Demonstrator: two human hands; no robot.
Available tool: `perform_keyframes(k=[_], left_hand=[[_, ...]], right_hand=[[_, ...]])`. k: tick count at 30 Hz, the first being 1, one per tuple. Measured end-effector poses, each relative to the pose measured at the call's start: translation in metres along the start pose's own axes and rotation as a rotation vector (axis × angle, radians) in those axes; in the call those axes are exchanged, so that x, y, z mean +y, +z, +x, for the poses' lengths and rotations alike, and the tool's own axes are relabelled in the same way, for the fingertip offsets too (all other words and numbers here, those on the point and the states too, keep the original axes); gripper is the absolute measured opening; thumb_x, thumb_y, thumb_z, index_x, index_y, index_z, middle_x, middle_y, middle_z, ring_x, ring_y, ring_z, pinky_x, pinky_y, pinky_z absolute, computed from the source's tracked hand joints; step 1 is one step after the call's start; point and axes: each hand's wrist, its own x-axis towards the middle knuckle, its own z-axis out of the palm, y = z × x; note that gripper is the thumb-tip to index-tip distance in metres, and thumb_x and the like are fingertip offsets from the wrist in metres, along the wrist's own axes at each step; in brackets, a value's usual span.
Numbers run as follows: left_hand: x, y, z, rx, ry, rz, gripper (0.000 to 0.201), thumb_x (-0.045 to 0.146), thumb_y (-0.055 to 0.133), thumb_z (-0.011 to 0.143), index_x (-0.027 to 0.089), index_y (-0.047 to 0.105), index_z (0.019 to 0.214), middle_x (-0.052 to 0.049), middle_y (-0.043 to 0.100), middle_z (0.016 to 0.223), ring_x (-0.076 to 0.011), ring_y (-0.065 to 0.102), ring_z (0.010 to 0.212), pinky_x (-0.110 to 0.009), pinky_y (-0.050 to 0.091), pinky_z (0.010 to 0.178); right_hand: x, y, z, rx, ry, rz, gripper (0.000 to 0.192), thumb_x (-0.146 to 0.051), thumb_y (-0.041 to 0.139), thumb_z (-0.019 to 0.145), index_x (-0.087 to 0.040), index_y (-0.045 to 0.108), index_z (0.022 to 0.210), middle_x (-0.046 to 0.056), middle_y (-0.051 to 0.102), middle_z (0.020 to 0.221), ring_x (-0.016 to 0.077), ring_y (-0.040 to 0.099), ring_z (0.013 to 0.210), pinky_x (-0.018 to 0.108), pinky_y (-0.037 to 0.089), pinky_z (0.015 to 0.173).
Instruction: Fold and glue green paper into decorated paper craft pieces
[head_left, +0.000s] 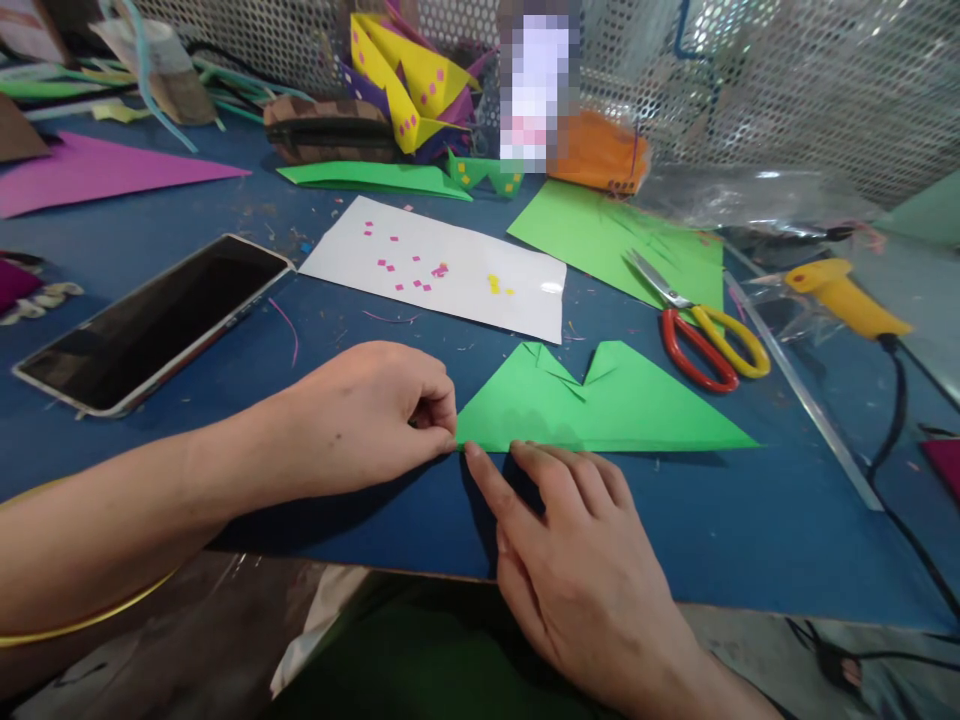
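Observation:
A folded green paper (600,405) lies flat on the blue table, with a notch in its top edge and a narrow fold along its bottom edge. My left hand (375,410) pinches the paper's left corner between thumb and fingers. Along the bottom fold, my right hand (574,540) rests with its fingers stretched out, the fingertips pressing on the edge near that corner. Just behind the paper is a white card (465,265) with small pink and yellow paper squares scattered on it.
Scissors (697,325) with red and yellow handles lie at the right, partly on light green paper (555,225). Farther right is a yellow glue gun (847,300) with a cord. A phone (161,320) lies at left; folded paper shapes (420,85) stand behind.

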Motion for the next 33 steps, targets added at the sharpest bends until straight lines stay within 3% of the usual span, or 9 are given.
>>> perform_keyframes(k=[8,19,29,33], left_hand=[[-0.009,0.007,-0.002,0.044,0.137,0.069,0.014,0.016,0.059,0.072,0.021,0.063,0.06,0.001,0.065,0.067,-0.0145,0.056,0.065,-0.026,0.036,0.057],[-0.004,-0.007,-0.004,-0.072,0.0,0.177,0.016,0.016,0.068,0.073,0.023,0.064,0.059,0.002,0.066,0.067,-0.0165,0.056,0.063,-0.028,0.035,0.056],[-0.004,-0.011,-0.005,-0.11,0.032,0.209,0.016,0.017,0.066,0.073,0.024,0.062,0.059,0.002,0.065,0.067,-0.0173,0.056,0.065,-0.029,0.034,0.058],[-0.005,-0.011,-0.004,-0.124,0.028,0.216,0.016,0.02,0.063,0.074,0.024,0.062,0.059,0.002,0.065,0.066,-0.0174,0.055,0.064,-0.03,0.033,0.057]], right_hand=[[0.0,0.0,0.001,-0.012,0.0,0.019,0.051,-0.023,0.041,0.097,-0.017,0.049,0.147,0.014,0.058,0.119,0.0286,0.047,0.113,0.044,0.035,0.092],[0.0,0.001,-0.001,-0.018,0.009,0.025,0.053,-0.023,0.039,0.097,-0.019,0.045,0.15,0.014,0.057,0.118,0.0282,0.046,0.114,0.045,0.035,0.093],[-0.003,-0.002,0.003,-0.039,-0.006,0.006,0.053,-0.023,0.04,0.096,-0.017,0.046,0.149,0.014,0.057,0.115,0.0295,0.045,0.111,0.045,0.033,0.092],[-0.005,-0.002,0.004,-0.051,-0.047,0.004,0.053,-0.021,0.04,0.096,-0.011,0.047,0.147,0.015,0.055,0.125,0.0283,0.044,0.112,0.044,0.03,0.096]])
